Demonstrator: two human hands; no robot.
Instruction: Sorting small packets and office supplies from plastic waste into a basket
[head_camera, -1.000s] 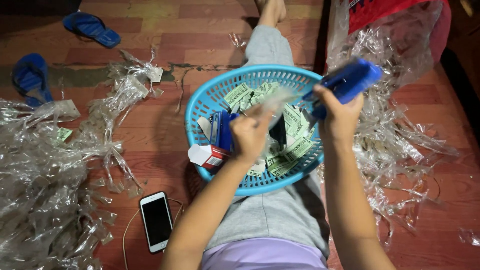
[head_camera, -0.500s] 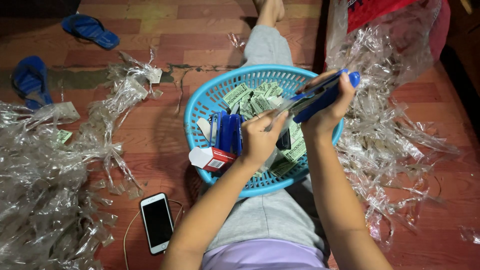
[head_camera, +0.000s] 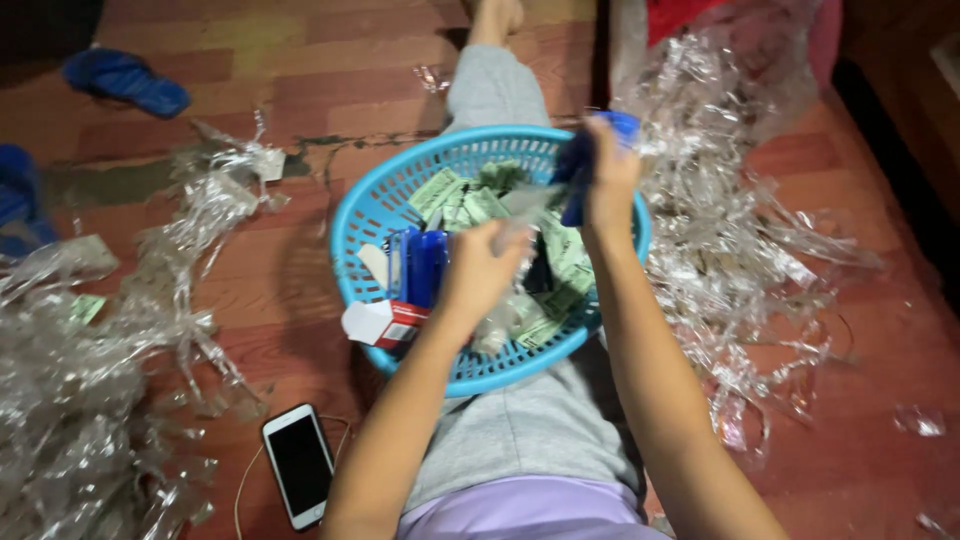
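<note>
A round blue plastic basket (head_camera: 372, 205) rests on my lap, holding green paper slips (head_camera: 470, 200), blue packs (head_camera: 420, 265) and a red and white small box (head_camera: 385, 322). My right hand (head_camera: 605, 170) grips a blue pack (head_camera: 580, 165) over the basket's far right rim. My left hand (head_camera: 485, 265) is over the basket's middle, pinching a piece of clear plastic wrap (head_camera: 525, 205) that stretches toward the blue pack. The image is blurred around both hands.
Heaps of crumpled clear plastic wrap lie on the red floor at left (head_camera: 90, 400) and right (head_camera: 740, 230). A white phone (head_camera: 298, 465) with a cable lies beside my left thigh. Blue sandals (head_camera: 125, 80) sit at the far left.
My right hand has turned the blue pack from lying flat to more upright and drawn it slightly left. My left hand moved down and left, pulling the clear wrap away from it.
</note>
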